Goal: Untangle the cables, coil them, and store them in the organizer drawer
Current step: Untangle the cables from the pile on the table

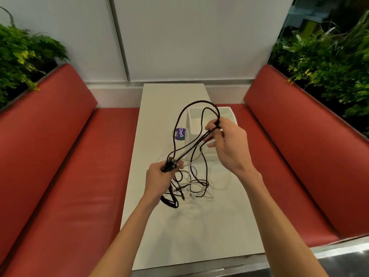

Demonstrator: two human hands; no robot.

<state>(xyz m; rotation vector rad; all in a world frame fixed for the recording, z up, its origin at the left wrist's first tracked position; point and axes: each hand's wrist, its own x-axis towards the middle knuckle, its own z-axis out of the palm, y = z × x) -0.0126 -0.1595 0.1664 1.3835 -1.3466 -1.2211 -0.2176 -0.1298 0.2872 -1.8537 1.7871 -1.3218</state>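
A black braided cable (180, 116) is lifted above the white table (159, 226) in several long loops. My left hand (159, 179) grips its bunched end and plugs low at the left. My right hand (225, 140) pinches the upper loops higher at the right. More black cable hangs from my left hand into a tangle of white and black cables (199, 188) lying on the table. The white organizer drawer (192, 120) stands behind the loops, open at the top and partly hidden by my right hand.
A purple ClayGo sticker (180, 133) is on the table left of the organizer. Red padded benches (60, 156) run along both sides of the narrow table. Green plants (329, 62) rise behind each backrest. A white wall closes the far end.
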